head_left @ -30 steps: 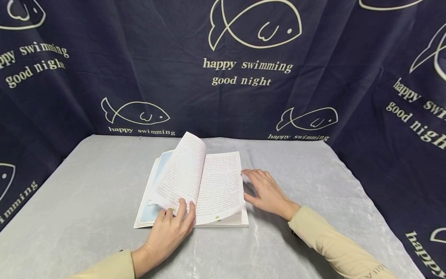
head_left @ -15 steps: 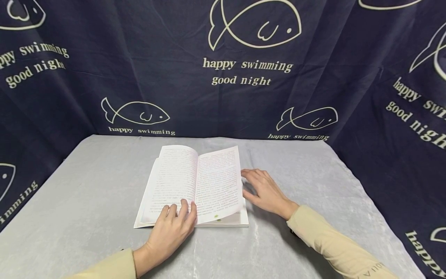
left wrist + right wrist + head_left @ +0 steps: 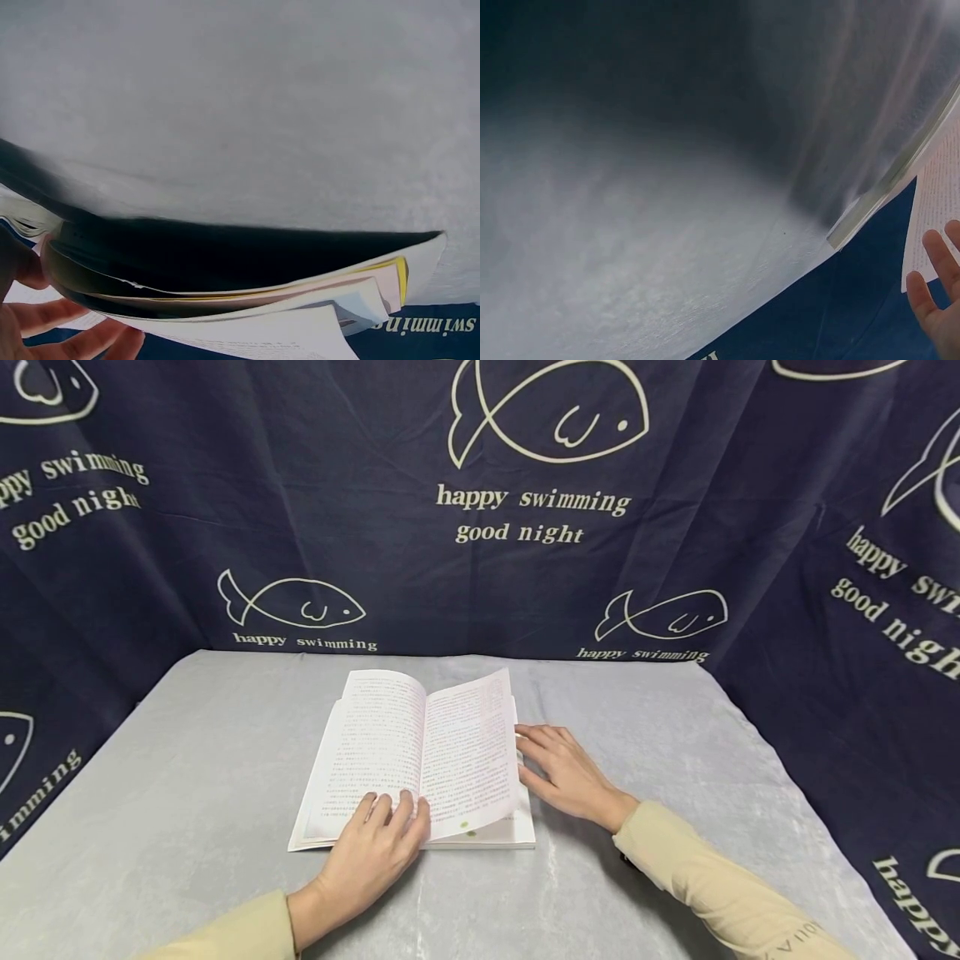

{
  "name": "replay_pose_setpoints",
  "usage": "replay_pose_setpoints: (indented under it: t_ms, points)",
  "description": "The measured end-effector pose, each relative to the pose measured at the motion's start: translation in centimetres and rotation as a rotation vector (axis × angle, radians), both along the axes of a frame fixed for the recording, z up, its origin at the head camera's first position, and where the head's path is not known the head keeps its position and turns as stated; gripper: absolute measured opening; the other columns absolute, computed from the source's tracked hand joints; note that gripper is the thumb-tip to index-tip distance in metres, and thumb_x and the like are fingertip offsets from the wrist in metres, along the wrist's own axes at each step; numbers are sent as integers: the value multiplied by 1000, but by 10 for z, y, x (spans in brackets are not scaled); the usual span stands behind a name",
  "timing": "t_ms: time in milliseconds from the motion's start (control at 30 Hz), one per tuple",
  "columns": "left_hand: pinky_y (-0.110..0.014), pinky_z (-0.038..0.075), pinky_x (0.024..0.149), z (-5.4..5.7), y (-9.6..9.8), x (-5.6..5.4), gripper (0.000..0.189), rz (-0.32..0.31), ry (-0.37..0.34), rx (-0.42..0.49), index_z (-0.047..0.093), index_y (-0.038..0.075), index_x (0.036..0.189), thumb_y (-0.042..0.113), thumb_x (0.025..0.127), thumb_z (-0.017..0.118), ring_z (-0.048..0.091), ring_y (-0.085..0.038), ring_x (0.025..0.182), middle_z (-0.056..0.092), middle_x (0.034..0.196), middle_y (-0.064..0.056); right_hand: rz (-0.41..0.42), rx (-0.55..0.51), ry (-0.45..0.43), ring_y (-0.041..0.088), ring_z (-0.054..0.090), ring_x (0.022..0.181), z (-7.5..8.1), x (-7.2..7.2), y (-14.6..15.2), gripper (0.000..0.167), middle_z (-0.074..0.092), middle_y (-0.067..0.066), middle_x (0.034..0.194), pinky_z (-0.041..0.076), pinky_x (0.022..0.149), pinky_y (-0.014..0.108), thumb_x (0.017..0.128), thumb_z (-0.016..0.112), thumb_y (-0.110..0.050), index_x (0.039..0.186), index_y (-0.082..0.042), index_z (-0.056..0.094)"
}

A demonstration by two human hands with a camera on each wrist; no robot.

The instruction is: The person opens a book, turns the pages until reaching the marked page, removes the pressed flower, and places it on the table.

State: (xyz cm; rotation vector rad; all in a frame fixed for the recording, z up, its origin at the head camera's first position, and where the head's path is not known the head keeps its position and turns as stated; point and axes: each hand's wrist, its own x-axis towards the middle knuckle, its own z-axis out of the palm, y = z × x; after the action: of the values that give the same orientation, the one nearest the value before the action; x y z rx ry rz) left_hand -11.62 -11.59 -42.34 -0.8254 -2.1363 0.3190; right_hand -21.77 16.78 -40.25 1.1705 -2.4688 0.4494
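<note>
While the book (image 3: 375, 739) lies open on the table (image 3: 195, 793), our left hand (image 3: 375, 853) and right hand (image 3: 570, 777) are loosely spread, gripping nothing; we should press lightly near the spine (image 3: 423, 735) and guide the raised page (image 3: 467, 756).

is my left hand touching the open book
Touching; the head view shows your left hand resting on the open book at its near edge.
</note>
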Motion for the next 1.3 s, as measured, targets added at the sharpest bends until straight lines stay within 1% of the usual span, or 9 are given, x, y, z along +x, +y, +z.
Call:
replay_pose_setpoints:
  t_ms: [167,267,433,600,767,900,1100,1200,1300]
  points:
    - [-38,47,74,0,0,-2,36,-22,14,-22,56,7,106,10,94,22,53,-24,74,59,95,-10,13,4,-1,22,48,117,0,0,-1,41,53,8,128,35,96,38,89,48,-32,125,-14,53]
    - [-38,47,75,-2,0,-4,36,-34,15,-27,56,7,107,14,94,23,53,-24,74,60,95,-10,18,3,-1,22,48,118,1,0,-2,44,53,7,129,35,97,38,88,49,-35,127,-14,52]
    - [-39,47,75,-3,1,-5,38,-88,-3,20,57,7,108,22,91,26,53,-26,76,60,96,-11,21,3,-6,21,47,119,2,1,-5,47,52,6,131,34,97,38,87,50,-37,129,-15,50]
    - [-41,46,77,-2,3,-5,39,-131,-20,36,55,10,114,25,93,26,56,-28,82,59,103,-11,18,10,-8,20,47,118,4,0,-7,49,51,6,131,35,96,37,87,50,-39,129,-14,50]
    - [-43,47,81,0,3,-5,42,-155,-31,-15,50,13,123,26,94,22,58,-29,91,57,115,-11,20,10,-7,20,48,118,5,0,-9,49,51,5,131,36,95,38,88,50,-40,130,-15,49]
    - [-42,47,82,3,3,-5,42,-173,-6,-64,46,15,126,23,94,20,58,-27,95,55,121,-10,22,9,-8,19,48,118,6,-1,-10,49,51,5,132,36,95,38,88,50,-40,131,-16,49]
    - [-41,49,79,5,5,-6,37,-267,31,-33,49,17,124,19,93,27,58,-26,95,56,121,-9,34,2,5,19,48,117,6,-1,-13,49,51,4,131,36,95,37,88,49,-40,130,-15,49]
    - [-40,49,79,5,6,-6,36,-286,60,-43,49,18,123,20,94,28,59,-25,97,56,122,-8,40,-4,12,19,48,116,6,-2,-15,50,52,5,131,36,95,37,89,47,-42,130,-14,49]
    - [-40,49,80,5,6,-6,36,-307,63,-58,49,18,123,20,94,28,59,-25,99,55,124,-8,39,-8,9,20,48,116,7,-2,-16,51,52,5,130,36,95,37,90,44,-44,129,-13,50]
